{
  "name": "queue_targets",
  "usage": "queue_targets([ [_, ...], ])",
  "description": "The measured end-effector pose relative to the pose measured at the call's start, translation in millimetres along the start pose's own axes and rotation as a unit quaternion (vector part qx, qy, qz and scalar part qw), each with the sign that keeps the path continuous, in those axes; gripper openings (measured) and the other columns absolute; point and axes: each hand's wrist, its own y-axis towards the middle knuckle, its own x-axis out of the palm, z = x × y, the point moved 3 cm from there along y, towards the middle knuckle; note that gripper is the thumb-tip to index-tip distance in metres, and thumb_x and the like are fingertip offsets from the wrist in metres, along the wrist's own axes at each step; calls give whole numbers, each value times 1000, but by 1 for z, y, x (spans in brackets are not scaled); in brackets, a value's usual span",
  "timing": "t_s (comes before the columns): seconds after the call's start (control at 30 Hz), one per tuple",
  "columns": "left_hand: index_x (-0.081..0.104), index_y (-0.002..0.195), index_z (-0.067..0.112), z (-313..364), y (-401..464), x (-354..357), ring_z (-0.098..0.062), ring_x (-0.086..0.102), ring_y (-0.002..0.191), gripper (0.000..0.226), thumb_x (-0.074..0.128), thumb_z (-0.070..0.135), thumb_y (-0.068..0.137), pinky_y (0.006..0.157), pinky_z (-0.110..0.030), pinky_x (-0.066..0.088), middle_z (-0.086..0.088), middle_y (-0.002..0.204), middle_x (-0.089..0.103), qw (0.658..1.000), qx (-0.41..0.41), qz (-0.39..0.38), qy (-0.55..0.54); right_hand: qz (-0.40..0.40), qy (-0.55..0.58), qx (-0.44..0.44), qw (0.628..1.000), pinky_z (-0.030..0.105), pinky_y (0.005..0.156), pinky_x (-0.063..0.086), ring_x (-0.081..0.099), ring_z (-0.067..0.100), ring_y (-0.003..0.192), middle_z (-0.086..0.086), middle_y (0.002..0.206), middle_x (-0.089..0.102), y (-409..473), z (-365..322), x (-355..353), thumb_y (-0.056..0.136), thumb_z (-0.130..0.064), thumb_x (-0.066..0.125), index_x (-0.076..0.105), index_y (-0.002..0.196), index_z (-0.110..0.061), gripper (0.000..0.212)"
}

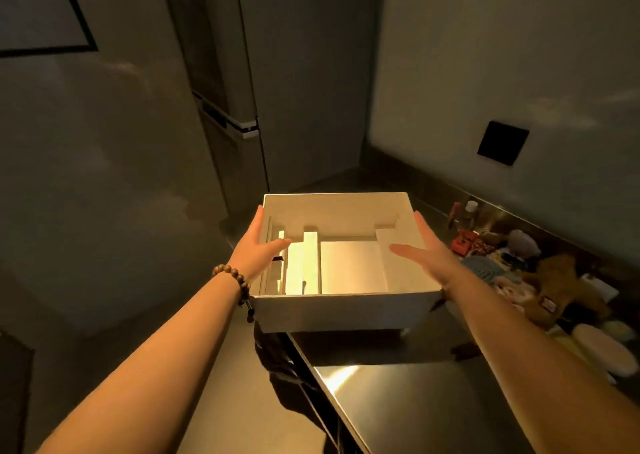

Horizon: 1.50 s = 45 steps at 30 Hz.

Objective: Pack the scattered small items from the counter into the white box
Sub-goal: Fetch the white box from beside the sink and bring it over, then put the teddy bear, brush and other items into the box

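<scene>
The white box [341, 309] is open at the top and has white dividers inside, with nothing else lying in it. It is held in the air above the near left corner of the dark counter [408, 401]. My left hand [256, 249] presses its left wall, thumb over the rim. My right hand [427, 251] presses its right wall, thumb inside. A heap of small items [530, 273], among them a brown plush toy, knitted pieces and small bottles, lies along the counter's right side by the wall.
A tall fridge [239, 107] stands behind the box. A black square plate [503, 143] is on the right wall. White round pads [602, 349] lie at the near end of the heap. A dark cloth [277, 360] hangs at the counter's left edge.
</scene>
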Motion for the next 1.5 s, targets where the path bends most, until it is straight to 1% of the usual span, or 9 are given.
queue_targets([
  [0.1,4,147,35,1,52,8,-23,24,139,83,61,34,87,109,-49,22,4,155,16,1000,1,-5,6,7,1,16,1000,26,72,43,49,-6,94,-40,98,47,45,-8,-7,78,-38,74,25,114,-78,72],
  [0.23,2,148,33,-8,104,21,-24,24,139,84,61,30,87,109,-47,23,3,155,16,1000,-12,-16,-2,7,-20,25,999,38,83,40,44,7,105,-27,110,46,100,-8,-14,81,-36,71,17,140,-56,83],
  [0.4,2,148,31,-22,153,35,-23,23,139,86,62,29,87,109,-46,22,3,156,14,999,-33,-28,-4,15,-44,47,998,52,97,37,39,20,125,-7,139,42,150,1,-14,83,-32,70,13,146,-48,86],
  [0.53,1,148,30,-30,185,46,-23,25,138,86,61,28,87,107,-43,26,2,155,16,998,-45,-52,-5,12,-70,71,995,62,105,33,34,28,135,-1,146,40,177,14,-15,84,-33,70,14,147,-44,85],
  [0.9,0,148,31,-39,224,53,-22,34,132,88,62,33,86,96,-32,32,2,153,23,997,-30,-64,0,59,-94,64,992,44,90,41,42,16,121,-10,126,48,202,20,-16,85,-25,70,23,143,-44,78],
  [1.0,4,148,26,-30,221,49,-28,33,133,86,62,35,85,103,-42,32,-3,150,29,996,-1,-59,65,72,-124,67,987,49,98,41,41,23,129,-3,136,47,198,15,-17,87,-26,67,25,144,-37,72],
  [1.07,8,148,22,-22,218,47,-32,14,141,84,60,41,84,110,-54,18,-5,155,18,982,33,-47,179,85,-133,84,984,49,99,43,41,26,131,1,139,46,191,14,-17,88,-27,65,24,147,-31,72],
  [1.17,8,148,21,-5,204,51,-27,1,143,84,55,47,84,112,-55,4,-3,157,8,957,101,-34,270,92,-124,110,982,40,90,52,42,27,131,6,143,43,170,14,-17,87,-29,66,15,151,-27,82],
  [1.5,11,148,24,83,133,154,-22,14,142,83,53,54,84,114,-40,17,-3,156,17,932,272,-158,180,168,-48,107,979,44,109,37,40,20,135,1,145,45,60,25,-50,86,-25,68,26,147,-32,74],
])
